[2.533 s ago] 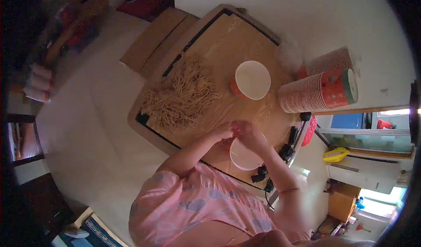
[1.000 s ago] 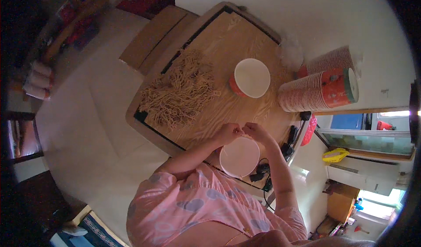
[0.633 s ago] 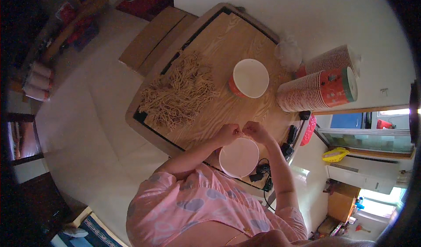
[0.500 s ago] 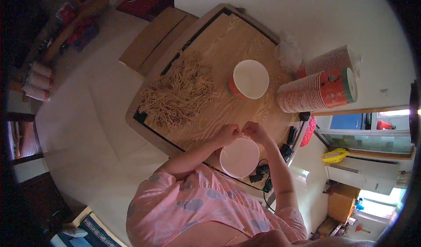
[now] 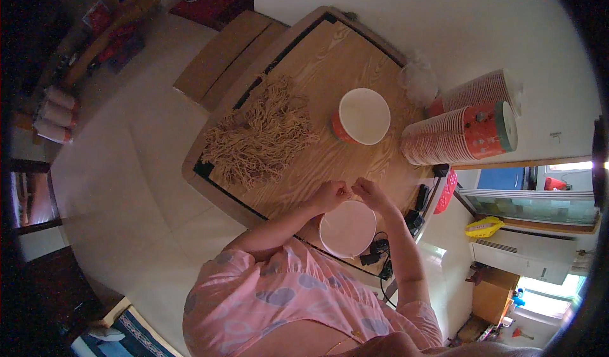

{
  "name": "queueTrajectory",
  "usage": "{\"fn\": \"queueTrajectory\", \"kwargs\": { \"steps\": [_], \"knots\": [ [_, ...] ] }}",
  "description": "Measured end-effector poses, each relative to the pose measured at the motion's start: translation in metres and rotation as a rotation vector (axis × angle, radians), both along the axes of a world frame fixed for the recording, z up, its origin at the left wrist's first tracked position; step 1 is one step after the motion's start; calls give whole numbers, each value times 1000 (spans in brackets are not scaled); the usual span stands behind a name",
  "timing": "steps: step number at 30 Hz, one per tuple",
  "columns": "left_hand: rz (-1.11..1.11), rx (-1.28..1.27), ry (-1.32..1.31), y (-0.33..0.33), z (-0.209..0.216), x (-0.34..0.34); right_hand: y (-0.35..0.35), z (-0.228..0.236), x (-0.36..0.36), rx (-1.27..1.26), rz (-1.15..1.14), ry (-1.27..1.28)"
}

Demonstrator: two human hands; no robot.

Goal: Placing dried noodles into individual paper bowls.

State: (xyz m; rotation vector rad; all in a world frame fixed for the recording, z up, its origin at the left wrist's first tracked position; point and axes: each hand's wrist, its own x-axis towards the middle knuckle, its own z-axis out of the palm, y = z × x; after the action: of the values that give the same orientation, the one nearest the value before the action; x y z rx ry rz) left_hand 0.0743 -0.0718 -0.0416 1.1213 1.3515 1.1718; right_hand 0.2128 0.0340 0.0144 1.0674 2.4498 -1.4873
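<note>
Indoors, wood-grain table (image 5: 342, 59) near left hand (image 5: 331, 195), pale wall (image 5: 457, 27) beyond

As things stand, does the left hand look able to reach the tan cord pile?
Likely yes: only wood-grain tabletop lies between the left hand and the tan cord pile, though that hand looks curled and would have to open.

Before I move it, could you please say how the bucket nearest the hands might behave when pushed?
The bucket looks light for its size, being hollow with a thin rim. Its wall may flex, as similar ones nest closely in the nearer stack. If tipped over, it would probably roll, given its round mouth.
</note>
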Motion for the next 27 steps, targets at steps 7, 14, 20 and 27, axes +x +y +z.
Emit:
{"fn": "queueTrajectory", "kwargs": {
  "steps": [7, 14, 20, 27],
  "knots": [
    [66, -43, -137, -1, 9, -3, -7, -29, 8, 138, -94, 37],
    [-285, -67, -81, -6, 25, -47, -29, -1, -18, 188, -137, 28],
    [-316, -61, -161, -3, 4, -45, -32, 0, -19, 257, -159, -29],
    [-213, 53, -250, -7, -14, -38, -38, -6, -12, 223, -285, 85]
  ]
}}
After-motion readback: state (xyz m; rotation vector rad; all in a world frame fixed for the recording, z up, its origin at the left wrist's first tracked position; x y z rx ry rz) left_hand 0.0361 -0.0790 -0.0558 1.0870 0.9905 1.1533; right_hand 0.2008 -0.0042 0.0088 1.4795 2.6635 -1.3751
